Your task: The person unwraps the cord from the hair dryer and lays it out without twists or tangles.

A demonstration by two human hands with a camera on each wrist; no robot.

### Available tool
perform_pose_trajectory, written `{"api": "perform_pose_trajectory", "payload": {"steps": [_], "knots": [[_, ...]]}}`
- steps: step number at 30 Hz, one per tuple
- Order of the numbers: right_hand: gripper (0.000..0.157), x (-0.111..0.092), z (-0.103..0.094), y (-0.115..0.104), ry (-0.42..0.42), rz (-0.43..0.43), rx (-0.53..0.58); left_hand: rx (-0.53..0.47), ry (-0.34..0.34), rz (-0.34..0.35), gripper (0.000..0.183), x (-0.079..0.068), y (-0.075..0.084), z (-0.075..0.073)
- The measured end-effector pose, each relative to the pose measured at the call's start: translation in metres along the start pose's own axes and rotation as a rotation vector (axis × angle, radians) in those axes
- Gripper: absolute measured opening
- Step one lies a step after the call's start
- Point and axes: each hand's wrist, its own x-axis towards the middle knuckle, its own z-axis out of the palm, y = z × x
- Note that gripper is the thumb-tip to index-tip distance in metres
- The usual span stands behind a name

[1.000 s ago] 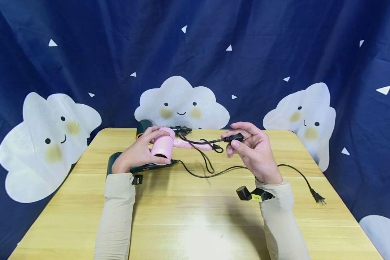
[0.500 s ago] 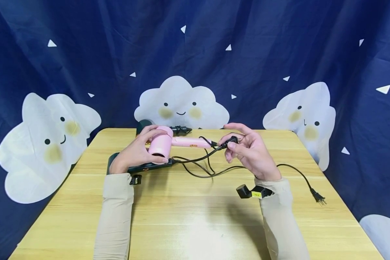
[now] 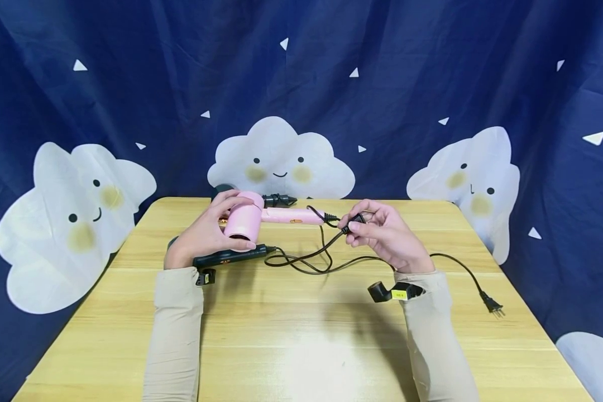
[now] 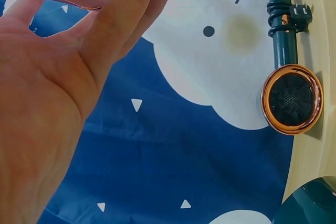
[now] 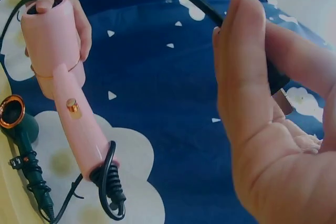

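Note:
My left hand (image 3: 198, 237) grips a pink hair dryer (image 3: 246, 219) by its barrel, thumb at the lower rim and fingers over the top. The dryer is held above the table, its handle (image 5: 81, 124) pointing right in the head view. My right hand (image 3: 389, 237) pinches a black plug (image 3: 355, 221) between thumb and fingers, close to the handle's end. From the plug a black cord (image 3: 306, 258) sags in a loop to the left. In the right wrist view the fingers hide most of the plug.
A dark green hair dryer (image 3: 233, 257) lies below the pink one; its cord runs right to a two-pin plug (image 3: 492, 305). Another green hair dryer (image 4: 286, 51), cord wound round its handle, lies at the table's back edge. A blue curtain (image 3: 301, 67) hangs behind the table (image 3: 291, 335).
My right hand has moved left and a little down with the plug, nearer the pink dryer's handle. The cord now sags lower. My left hand and the pink dryer have shifted slightly left.

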Motion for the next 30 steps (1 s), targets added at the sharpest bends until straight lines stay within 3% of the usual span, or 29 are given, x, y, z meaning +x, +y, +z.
{"api": "perform_pose_trajectory", "payload": {"steps": [6, 12, 22, 30], "knots": [[0.028, 0.000, -0.009, 0.003, -0.031, 0.001, 0.031, 0.009, 0.012, 0.005, 0.087, -0.001, 0.000, -0.001], [0.019, 0.002, -0.012, 0.004, -0.006, -0.009, 0.019, 0.015, 0.024, 0.015, 0.087, -0.002, -0.001, -0.003], [0.013, 0.006, -0.010, 0.004, 0.344, 0.089, -0.298, 0.008, 0.027, 0.005, 0.087, -0.003, -0.001, -0.005], [0.038, 0.008, -0.014, 0.007, 0.436, 0.053, -0.398, 0.000, 0.028, 0.015, 0.086, -0.003, 0.002, -0.005]]}}
